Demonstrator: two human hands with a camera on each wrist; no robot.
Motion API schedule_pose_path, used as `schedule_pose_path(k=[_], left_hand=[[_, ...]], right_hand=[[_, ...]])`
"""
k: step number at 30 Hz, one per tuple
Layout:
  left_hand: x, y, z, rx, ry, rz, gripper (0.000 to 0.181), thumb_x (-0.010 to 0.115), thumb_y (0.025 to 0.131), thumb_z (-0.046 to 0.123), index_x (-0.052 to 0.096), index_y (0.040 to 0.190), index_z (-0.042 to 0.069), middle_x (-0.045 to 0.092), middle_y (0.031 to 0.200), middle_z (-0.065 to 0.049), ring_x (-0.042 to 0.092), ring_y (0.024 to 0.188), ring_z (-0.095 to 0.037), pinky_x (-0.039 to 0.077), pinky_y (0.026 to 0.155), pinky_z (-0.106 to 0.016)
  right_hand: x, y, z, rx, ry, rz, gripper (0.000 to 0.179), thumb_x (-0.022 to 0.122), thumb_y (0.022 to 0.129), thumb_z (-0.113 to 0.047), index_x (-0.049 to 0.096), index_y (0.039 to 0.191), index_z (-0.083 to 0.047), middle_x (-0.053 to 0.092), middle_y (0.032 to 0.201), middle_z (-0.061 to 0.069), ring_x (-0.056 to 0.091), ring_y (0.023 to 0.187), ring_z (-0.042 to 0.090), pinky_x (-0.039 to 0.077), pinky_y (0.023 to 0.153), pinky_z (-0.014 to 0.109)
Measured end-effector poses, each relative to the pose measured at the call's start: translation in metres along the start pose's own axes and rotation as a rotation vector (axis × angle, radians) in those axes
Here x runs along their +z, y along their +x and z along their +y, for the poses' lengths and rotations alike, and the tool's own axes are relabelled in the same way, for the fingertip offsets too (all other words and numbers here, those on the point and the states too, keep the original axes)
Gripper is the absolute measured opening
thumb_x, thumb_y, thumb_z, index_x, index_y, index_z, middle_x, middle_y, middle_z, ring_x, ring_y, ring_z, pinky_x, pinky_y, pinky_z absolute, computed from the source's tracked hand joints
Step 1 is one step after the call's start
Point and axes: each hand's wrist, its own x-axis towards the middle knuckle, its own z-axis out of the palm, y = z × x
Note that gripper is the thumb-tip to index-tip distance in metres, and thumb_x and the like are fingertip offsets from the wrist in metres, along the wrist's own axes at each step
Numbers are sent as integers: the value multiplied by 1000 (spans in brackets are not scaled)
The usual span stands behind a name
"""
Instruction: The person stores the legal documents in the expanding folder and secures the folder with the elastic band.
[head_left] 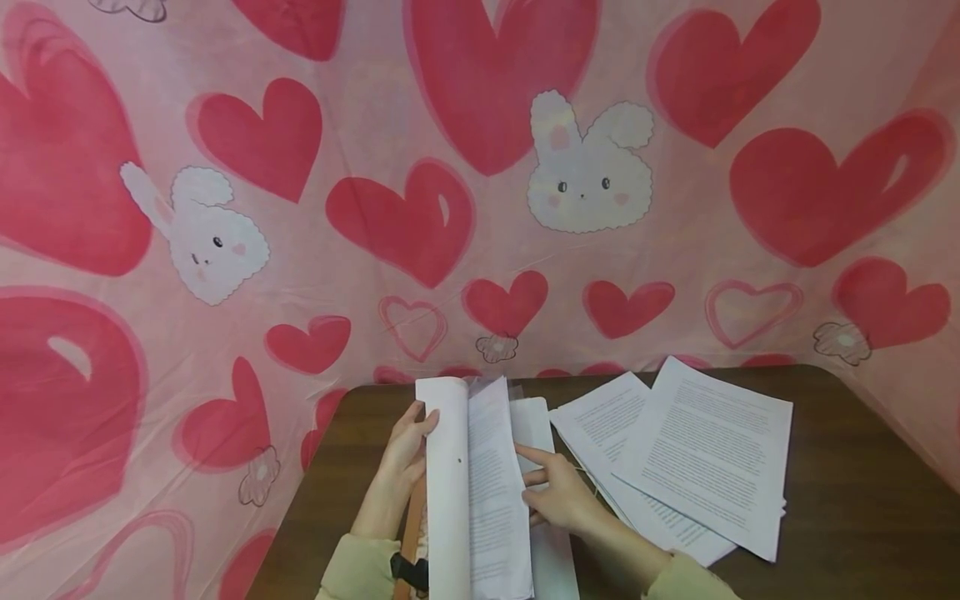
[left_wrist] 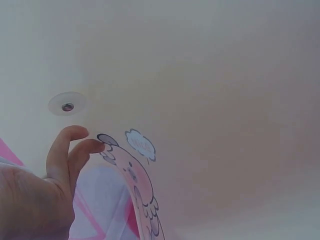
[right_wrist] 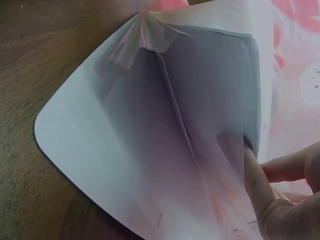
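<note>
- Right now your white folder (head_left: 546,467) lies partly open on the dark table (head_left: 322,492), with printed sheets (head_left: 493,492) inside it.
- Your left hand (head_left: 406,440) pinches the raised cover (head_left: 445,508) by its edge, thumb on one face and fingers behind; if that pinch slackens, the cover could drop onto your other hand.
- Your right hand (head_left: 558,493) has its fingers parted at the edge of a clear sleeve (right_wrist: 215,85), one fingertip behind the plastic; I cannot tell whether they grip it.
- Thin sleeves probably cling, so you might lift two together or crease a sheet by catching its edge.
- Your right forearm passes close to the loose sheets (head_left: 712,450); a wide elbow swing could push that uneven, overlapping pile askew.
</note>
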Motion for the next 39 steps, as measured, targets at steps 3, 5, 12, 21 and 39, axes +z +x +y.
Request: schedule_pose_path(k=[3,5,12,21,39], left_hand=[[-1,1,0,-4,8,-1,79,49,115,8,-2,174,-3,51,156,-17,64,109,0,57,92,-17],[-1,1,1,-8,18,-7,79,48,116,8,-3,174,-3,45,163,-21,62,112,-1,57,92,-16],[-1,4,-1,-9,27,-11,78,49,116,9,-1,175,-2,44,163,-22,64,112,-1,58,92,-17],[-4,4,-2,-9,39,-8,77,50,116,10,1,175,-2,49,159,-19,65,109,0,58,92,-17],[-8,4,-3,10,39,-49,89,56,114,16,-7,173,-4,37,168,-24,60,122,-6,57,95,-16]], right_hand=[[-2,0,2,11,-13,14,81,63,84,17,43,161,12,81,111,30,81,77,27,68,61,46],[-3,-1,3,15,-12,15,80,64,84,17,43,162,11,81,110,29,80,77,26,68,61,45],[-7,0,7,15,9,-11,78,64,88,16,39,161,14,80,108,29,81,76,29,68,63,48],[-34,-5,3,-31,92,-124,65,62,94,12,41,154,23,73,122,39,81,78,43,69,71,48],[-111,-32,16,-171,-152,54,34,65,101,7,63,130,24,77,111,34,80,91,15,67,78,28]])
